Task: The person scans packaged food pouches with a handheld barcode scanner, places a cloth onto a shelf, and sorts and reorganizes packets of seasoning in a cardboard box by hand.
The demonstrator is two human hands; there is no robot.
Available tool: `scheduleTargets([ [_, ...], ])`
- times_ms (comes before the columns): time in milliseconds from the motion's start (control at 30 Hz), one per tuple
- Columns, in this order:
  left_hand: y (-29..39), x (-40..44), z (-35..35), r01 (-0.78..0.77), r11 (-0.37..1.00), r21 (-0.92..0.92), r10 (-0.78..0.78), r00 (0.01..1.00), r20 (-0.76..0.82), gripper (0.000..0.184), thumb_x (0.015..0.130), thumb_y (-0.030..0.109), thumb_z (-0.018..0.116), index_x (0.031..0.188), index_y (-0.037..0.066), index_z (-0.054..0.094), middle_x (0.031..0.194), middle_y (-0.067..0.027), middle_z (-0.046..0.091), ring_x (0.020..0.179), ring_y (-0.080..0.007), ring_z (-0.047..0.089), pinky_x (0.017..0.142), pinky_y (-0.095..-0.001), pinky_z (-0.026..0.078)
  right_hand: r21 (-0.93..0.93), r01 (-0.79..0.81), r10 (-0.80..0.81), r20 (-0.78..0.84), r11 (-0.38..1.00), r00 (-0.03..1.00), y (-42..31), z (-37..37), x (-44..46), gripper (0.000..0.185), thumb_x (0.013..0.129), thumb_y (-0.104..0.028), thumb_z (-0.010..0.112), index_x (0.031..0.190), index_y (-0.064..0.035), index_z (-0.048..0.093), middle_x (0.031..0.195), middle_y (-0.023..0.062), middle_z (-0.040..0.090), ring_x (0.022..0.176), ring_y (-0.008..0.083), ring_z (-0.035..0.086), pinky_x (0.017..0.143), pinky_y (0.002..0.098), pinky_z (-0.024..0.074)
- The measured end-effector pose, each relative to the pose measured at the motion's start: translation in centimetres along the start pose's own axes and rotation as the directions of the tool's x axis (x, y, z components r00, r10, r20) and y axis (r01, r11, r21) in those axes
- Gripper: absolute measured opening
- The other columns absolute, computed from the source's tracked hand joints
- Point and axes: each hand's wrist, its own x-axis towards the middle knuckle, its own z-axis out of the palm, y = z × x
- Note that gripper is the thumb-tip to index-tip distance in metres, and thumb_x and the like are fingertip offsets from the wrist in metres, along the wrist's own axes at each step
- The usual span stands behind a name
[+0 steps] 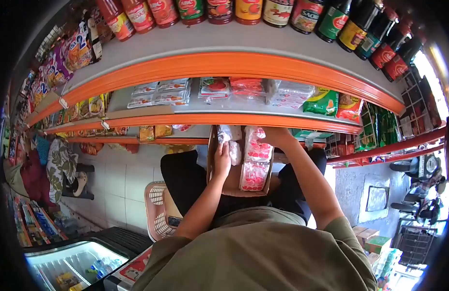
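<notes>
Working remotely, I'm resting left fingers against white packets in the carton beneath, right fingers beside red-printed packets; I can't tell whether either is gripping.

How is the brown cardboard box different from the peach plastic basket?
The brown cardboard box shows plain walls; the peach plastic basket has walls full of holes. The box holds pink-and-white plastic packets; no such packets show in the basket. Both are open on top.

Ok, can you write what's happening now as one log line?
left hand: at white packet | right hand: at pink-and-white packets | cardboard box: open, packets inside
</notes>
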Motion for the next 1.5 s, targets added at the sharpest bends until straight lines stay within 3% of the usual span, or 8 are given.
scheduleTargets([
  [200, 0.0, 0.5, -1.1, 0.089, 0.988, -0.127, -0.082, 0.995, 0.057, 0.027, 0.094, 0.024, 0.045, 0.099, -0.001, 0.056, 0.076, -0.0034, 0.056, 0.068, -0.0112, 0.050, 0.063, -0.0261, 0.040, 0.030, -0.042, 0.036, 0.181, 0.999, 0.983, 0.1, 0.0, 1.7, 0.090, 0.057, -0.042, 0.079, 0.131, -0.0086, 0.039, 0.134, 0.0154, 0.040, 0.124, 0.0333, 0.037, 0.103, 0.0418, 0.0301],
  [433, -0.8, 1.2, -0.9, 0.058, 0.991, -0.119, -0.051, 0.997, 0.059, 0.027, 0.094, 0.025, 0.046, 0.097, 0.000, 0.056, 0.074, -0.0018, 0.055, 0.066, -0.0095, 0.047, 0.062, -0.0250, 0.039, -0.069, 0.029, -0.022, 0.100, 0.997, 0.995, 0.4, 0.2, 3.3, 0.102, 0.047, -0.048, 0.082, 0.132, -0.0129, 0.039, 0.132, 0.0154, 0.042, 0.123, 0.0344, 0.038, 0.102, 0.0430, 0.0302],
  [600, 0.2, 0.7, -1.3, 0.185, 0.968, -0.173, -0.164, 0.978, 0.126, 0.026, 0.094, 0.025, 0.046, 0.094, 0.001, 0.055, 0.075, -0.0014, 0.053, 0.067, -0.0092, 0.046, 0.062, -0.0251, 0.039, 0.097, -0.127, 0.083, 0.367, 0.987, 0.927, -0.8, -1.9, 3.6, 0.099, 0.046, -0.048, 0.082, 0.129, -0.0108, 0.043, 0.130, 0.0128, 0.045, 0.121, 0.0335, 0.040, 0.100, 0.0428, 0.0327],
  [667, -0.3, 0.7, -1.0, -0.085, 0.992, -0.091, 0.089, 0.995, 0.038, 0.025, 0.093, 0.024, 0.047, 0.089, 0.001, 0.054, 0.070, 0.0002, 0.048, 0.065, -0.0088, 0.043, 0.060, -0.0254, 0.037, 0.104, -0.096, 0.068, 0.253, 0.990, 0.965, -0.2, 0.6, 3.3, 0.096, 0.046, -0.048, 0.083, 0.126, -0.0101, 0.046, 0.127, 0.0127, 0.047, 0.119, 0.0331, 0.041, 0.099, 0.0426, 0.0332],
  [867, -0.9, 0.9, -0.8, 0.000, 0.992, -0.127, 0.004, 0.999, 0.034, 0.026, 0.093, 0.024, 0.048, 0.078, 0.003, 0.052, 0.067, 0.0019, 0.045, 0.063, -0.0083, 0.040, 0.058, -0.0250, 0.034, 0.136, 0.099, -0.083, -0.119, 0.986, 0.990, -1.9, 2.6, -0.8, 0.063, 0.057, -0.027, 0.077, 0.114, -0.0085, 0.057, 0.115, 0.0173, 0.054, 0.108, 0.0346, 0.049, 0.095, 0.0395, 0.0372],
  [1067, 0.3, 0.6, -0.8, 0.026, 0.972, -0.234, -0.023, 1.000, 0.013, 0.028, 0.094, 0.025, 0.047, 0.080, 0.002, 0.053, 0.069, 0.0023, 0.046, 0.065, -0.0081, 0.041, 0.060, -0.0249, 0.035, 0.352, -0.057, -0.008, 0.179, 0.934, 0.984, -2.3, 1.1, 0.5, 0.078, 0.059, -0.026, 0.080, 0.126, -0.0071, 0.046, 0.127, 0.0212, 0.045, 0.119, 0.0341, 0.041, 0.100, 0.0391, 0.0332],
  [1367, -0.2, 0.9, -0.7, 0.023, 0.970, -0.241, -0.021, 1.000, 0.014, 0.027, 0.093, 0.025, 0.047, 0.092, 0.000, 0.058, 0.077, 0.0001, 0.053, 0.071, -0.0092, 0.046, 0.067, -0.0246, 0.039, 0.413, 0.041, -0.061, 0.037, 0.910, 0.997, -0.8, 2.3, 1.4, 0.080, 0.059, -0.026, 0.080, 0.128, -0.0082, 0.044, 0.130, 0.0198, 0.043, 0.121, 0.0344, 0.039, 0.100, 0.0396, 0.0327],
  [1500, -1.3, 0.9, -1.0, -0.054, 0.979, -0.198, 0.056, 0.998, 0.001, 0.031, 0.093, 0.028, 0.047, 0.076, 0.002, 0.051, 0.066, 0.0011, 0.043, 0.064, -0.0101, 0.038, 0.060, -0.0275, 0.035, 0.419, -0.012, 0.003, 0.022, 0.908, 1.000, -1.3, 3.3, 0.8, 0.072, 0.061, -0.025, 0.078, 0.125, -0.0131, 0.049, 0.126, 0.0172, 0.047, 0.117, 0.0337, 0.044, 0.098, 0.0393, 0.0360],
])
